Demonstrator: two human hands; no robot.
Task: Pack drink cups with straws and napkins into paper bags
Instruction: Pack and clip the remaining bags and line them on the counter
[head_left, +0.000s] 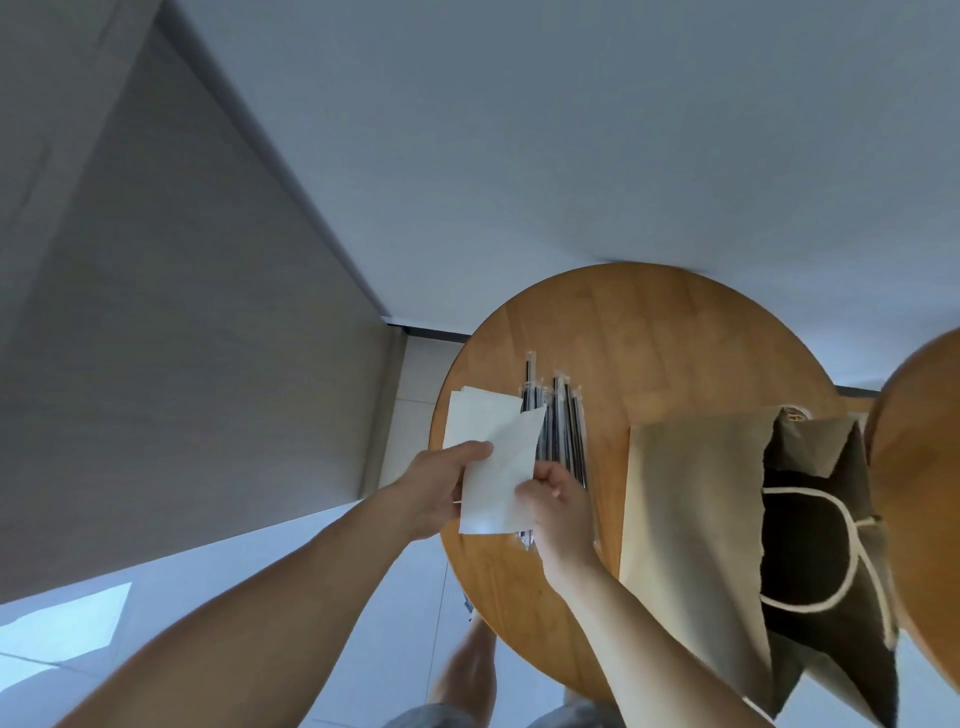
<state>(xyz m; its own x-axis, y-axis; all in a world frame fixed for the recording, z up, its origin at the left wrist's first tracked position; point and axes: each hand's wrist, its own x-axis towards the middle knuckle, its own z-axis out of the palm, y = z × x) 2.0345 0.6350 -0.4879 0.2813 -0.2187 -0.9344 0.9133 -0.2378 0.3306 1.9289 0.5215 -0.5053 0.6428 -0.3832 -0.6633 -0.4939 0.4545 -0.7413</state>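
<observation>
Head view looks down on a round wooden desk (649, 322), where 2 hands hold 1 white napkin (501, 467) between them, just above a pile of wrapped straws (563, 426). The left hand (441, 483) has its grip closed on the napkin's left edge. The right hand (558, 512) pinches the lower right edge with curled fingers. A few straw ends poke out under the napkin's bottom edge, and I cannot tell whether the right grip takes them in too.

The napkin stack (478, 415) lies at the desk's left rim, beside the straws. The paper bag (691, 499) sits to the right of the straws, with its rope handle (852, 535) draped across the dark open mouth.

The napkin looks thin, limp and nearly weightless, so a light pinch at 1 edge should carry it. Pulling from 2 sides would likely tear or crease it. The straws seem stiff but slick in their film wrappers (likely to slide out of a loose hold), so they are best taken mid-length as a bundle. The bag's paper looks fairly stiff, and its rim is the sensible place to steady the mouth.
</observation>
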